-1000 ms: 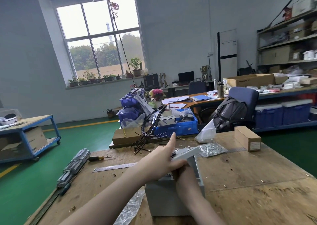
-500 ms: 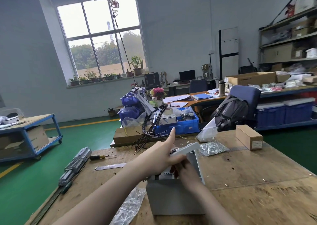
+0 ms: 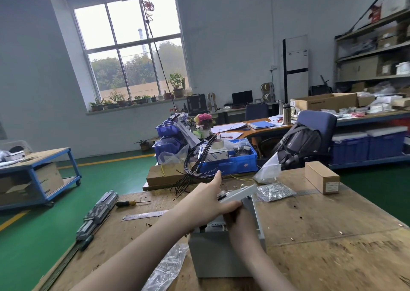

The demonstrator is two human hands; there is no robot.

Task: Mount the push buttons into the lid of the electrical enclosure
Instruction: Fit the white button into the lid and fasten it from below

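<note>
Grey sheet-metal enclosure box [image 3: 219, 255] is sitting on the worn wooden workbench [image 3: 321, 235], low in the view at about 6 o'clock from centre. Its light grey hinged lid [image 3: 240, 194] is standing raised over the open box, edge-on to the camera, and a round push button [image 3: 222, 195] is showing on the lid's upper face.

The left hand [image 3: 205, 198] is reaching in from 7 o'clock and clamping the lid's near edge, thumb curled beneath it and index finger pointing out toward 12 o'clock. The right hand [image 3: 238, 220] is coming up from 5 o'clock and reaching under the lid; its fingers are hidden there, so I cannot tell whether they are closed on anything.

At 2 o'clock from the lid, a clear plastic bag of small silver parts [image 3: 274, 191] is lying flat, with a small brown cardboard carton [image 3: 322, 176] farther out the same way. At 9 o'clock from the hands, a steel ruler [image 3: 144, 215] and a yellow-and-black screwdriver [image 3: 128, 203] are lying on the bench. A crumpled clear bag [image 3: 166, 266] is lying at 8 o'clock from the box, just beside it.
</note>
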